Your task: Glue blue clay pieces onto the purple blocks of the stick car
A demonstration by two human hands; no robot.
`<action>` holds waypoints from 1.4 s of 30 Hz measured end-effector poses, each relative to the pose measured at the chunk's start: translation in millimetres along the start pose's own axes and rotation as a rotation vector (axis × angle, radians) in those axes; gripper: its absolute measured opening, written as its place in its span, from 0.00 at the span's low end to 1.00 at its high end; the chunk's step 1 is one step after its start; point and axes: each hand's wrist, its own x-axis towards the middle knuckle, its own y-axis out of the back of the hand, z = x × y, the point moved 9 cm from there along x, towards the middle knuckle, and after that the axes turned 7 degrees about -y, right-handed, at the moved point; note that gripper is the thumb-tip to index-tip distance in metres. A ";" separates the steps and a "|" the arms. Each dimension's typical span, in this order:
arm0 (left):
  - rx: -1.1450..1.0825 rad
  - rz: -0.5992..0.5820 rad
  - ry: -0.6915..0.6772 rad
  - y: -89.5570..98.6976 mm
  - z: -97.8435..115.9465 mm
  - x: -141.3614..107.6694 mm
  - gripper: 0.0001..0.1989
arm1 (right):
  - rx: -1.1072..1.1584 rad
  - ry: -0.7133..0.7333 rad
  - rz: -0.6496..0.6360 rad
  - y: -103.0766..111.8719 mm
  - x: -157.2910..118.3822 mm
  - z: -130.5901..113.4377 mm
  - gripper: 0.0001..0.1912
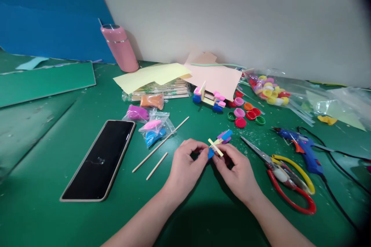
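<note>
My left hand (188, 164) is closed, thumb and fingertips pinching a blue clay piece (211, 153) at the near end of a small stick model. Across this model (215, 147) lies a short pale stick, and its far end carries blue and purple clay pieces (226, 136). My right hand (235, 166) is also closed and grips the model from the other side, close to the pale stick. The fingers hide part of the model's underside. To the left of my hands lie a long thin stick (160, 144) and a shorter stick (157, 166).
A phone (97, 162) lies at left. Red-and-yellow-handled scissors (285, 173) and a blue glue gun (304, 144) with its cord are at right. Behind are bagged clay (152, 133), another stick model (209, 98), bottle caps (239, 113), paper (150, 75) and a pink bottle (120, 48).
</note>
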 end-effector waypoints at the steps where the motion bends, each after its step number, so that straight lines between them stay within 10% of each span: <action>1: 0.000 0.002 0.000 0.1 -0.1 0.1 0.06 | -0.003 0.001 0.004 0.1 0.1 0.0 0.08; 23: 0.021 -0.041 -0.003 -1.6 1.9 -2.3 0.08 | 0.019 -0.008 0.006 0.0 -1.6 0.3 0.09; 42: 0.362 -0.034 -0.358 -11.7 20.4 -13.1 0.22 | 0.099 -0.010 -0.009 0.9 -2.4 1.6 0.09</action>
